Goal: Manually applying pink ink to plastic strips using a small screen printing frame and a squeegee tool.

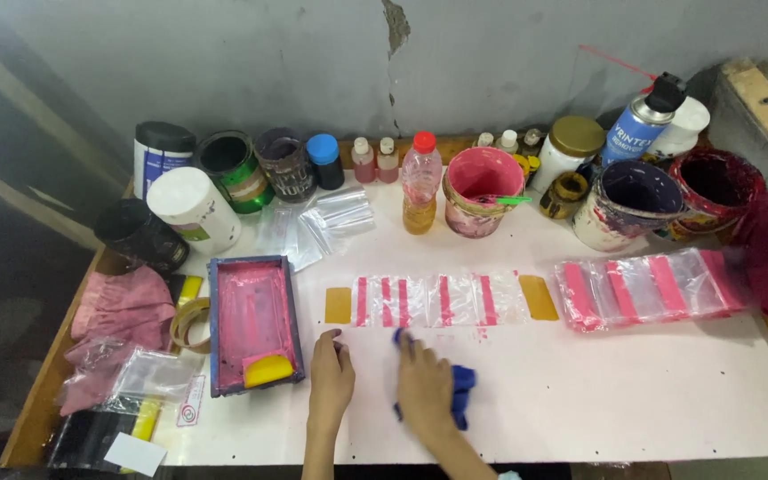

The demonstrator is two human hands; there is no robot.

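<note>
- Two hands are working the near edge of the white table: right hand is pressing flat on a blue cloth, fingers together and pointing up-table; left hand is resting palm down just beside it, fingers loosely together, holding nothing.
- Cloth is sitting under and right of the right hand, just below the taped strip of clear bags.
- That strip is already showing pink printed bars, with yellow-brown tape tabs at both ends; judging from that, printing on this set looks done and the wiping looks like clean-up in progress. A faint pink smear below the strip is looking not yet cleaned.
- A finished stack of pink-barred bags is lying to the right, well apart from the hands.
- Blue-framed screen, wet with pink ink, is lying left of the left hand with a yellow squeegee on its near end.
- Unprinted clear bags are waiting behind it.
- Nothing is blocking the hands; pink ink pot, oil bottle, jars and spray can are crowding the back wall only.
</note>
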